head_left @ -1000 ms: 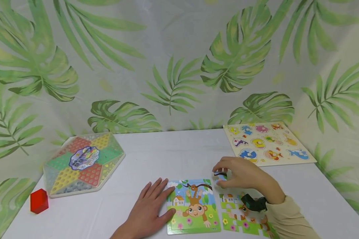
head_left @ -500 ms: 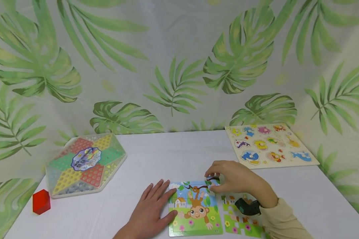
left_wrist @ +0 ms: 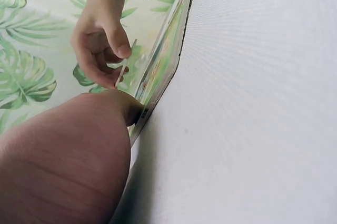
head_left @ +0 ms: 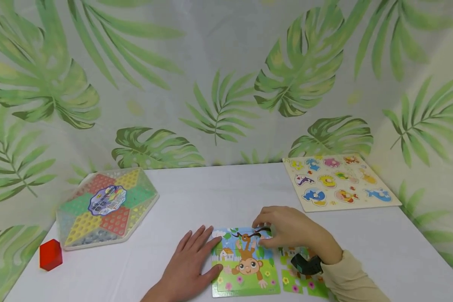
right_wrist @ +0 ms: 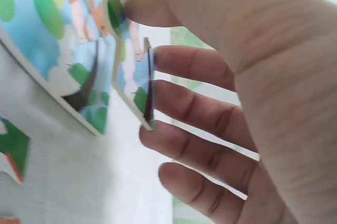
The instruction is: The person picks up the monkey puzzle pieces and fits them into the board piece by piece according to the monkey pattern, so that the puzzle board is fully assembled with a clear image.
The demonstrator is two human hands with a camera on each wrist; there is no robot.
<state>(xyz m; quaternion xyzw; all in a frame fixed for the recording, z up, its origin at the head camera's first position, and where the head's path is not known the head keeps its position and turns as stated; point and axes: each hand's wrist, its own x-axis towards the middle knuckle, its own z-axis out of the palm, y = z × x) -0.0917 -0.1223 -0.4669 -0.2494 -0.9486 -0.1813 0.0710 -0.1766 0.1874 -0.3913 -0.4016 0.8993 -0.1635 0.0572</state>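
Observation:
A puzzle board (head_left: 245, 268) printed with a hanging monkey lies flat on the table. My left hand (head_left: 190, 266) rests at its left edge, fingers spread, with the thumb and a fingertip touching the border. Above the board's upper right corner, my right hand (head_left: 287, 228) pinches a puzzle piece (right_wrist: 131, 71) between thumb and fingers. Blue sky, a dark branch and green leaves show on that piece. In the right wrist view it is tilted and apart from the board. To the board's right lie several joined and loose puzzle pieces (head_left: 292, 287), partly hidden under my right wrist.
A hexagonal Chinese checkers set (head_left: 107, 205) lies at the back left, with a red block (head_left: 50, 254) in front of it. At the back right is a wooden sea-animal peg puzzle (head_left: 339, 182). A leaf-print curtain (head_left: 219, 84) hangs behind the white table (head_left: 211, 188).
My right hand has moved left with the puzzle piece, from over the table right of the board to above the board's upper right corner. The left hand has stayed in place.

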